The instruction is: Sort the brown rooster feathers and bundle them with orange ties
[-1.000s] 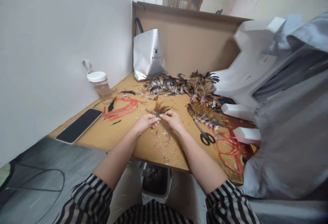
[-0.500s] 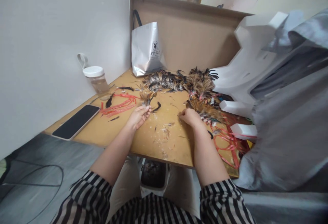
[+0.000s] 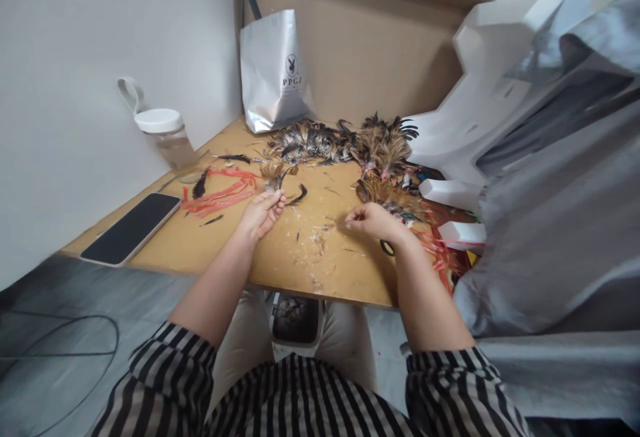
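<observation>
My left hand [image 3: 264,214] is closed in a pinch round the base of a small bunch of brown and dark feathers [image 3: 273,176], which fans upward from the fingertips. A curled black feather [image 3: 299,197] lies just right of it. Over the right part of the table, my right hand [image 3: 370,220] has its fingertips pinched together, and a thin brownish feather [image 3: 336,222] seems to poke out from them. Behind that hand lies a bundle of golden-brown feathers [image 3: 387,196]. A dark handle loop [image 3: 387,248] shows under the right wrist; the rest of it is hidden.
Feather bundles [image 3: 383,147] and a darker feather heap [image 3: 313,142] lie at the back. Red strips [image 3: 225,200] lie left, more at right. A silver bag [image 3: 273,74], a lidded jar [image 3: 170,140] and a phone [image 3: 133,229] border the table. Below sits a bin [image 3: 297,320].
My right hand has turned, its fingertips now pointing left with a thin feather seemingly in them. The left hand keeps its bunch. The view has tilted down a little.
</observation>
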A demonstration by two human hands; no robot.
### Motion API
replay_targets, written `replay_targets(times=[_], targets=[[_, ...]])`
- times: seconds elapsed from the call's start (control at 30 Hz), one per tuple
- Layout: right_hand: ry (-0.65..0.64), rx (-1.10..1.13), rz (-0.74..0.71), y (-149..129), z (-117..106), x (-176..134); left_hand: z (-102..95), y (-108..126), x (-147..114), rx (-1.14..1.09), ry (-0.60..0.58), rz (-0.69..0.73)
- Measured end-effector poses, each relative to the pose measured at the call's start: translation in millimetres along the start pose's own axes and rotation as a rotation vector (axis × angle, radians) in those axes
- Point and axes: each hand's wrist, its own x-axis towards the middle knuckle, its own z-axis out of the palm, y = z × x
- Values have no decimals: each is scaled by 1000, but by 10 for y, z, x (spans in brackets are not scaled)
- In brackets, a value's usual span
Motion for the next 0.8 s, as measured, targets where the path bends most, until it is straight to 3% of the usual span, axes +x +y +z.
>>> replay_targets(times=[0.13, 0.27, 0.33, 0.47, 0.63, 0.8], targets=[[-188, -343, 1, -3, -29, -258, 32, -7, -19, 9, -10, -6], [-205, -692, 79, -73, 96, -395, 26, -11, -20, 3, -32, -1], [-219, -762, 75, -115, 172, -383, 17, -7, -17, -7, -21, 5], [-211, -649, 5, -196, 261, -220, -10, 6, 0, -30, 0, 23], [33, -510, 65, -225, 326, 55, -58, -4, 32, -25, -9, 30], [-144, -11, -73, -210, 436, 218, -85, -39, 60, -19, -26, 26]])
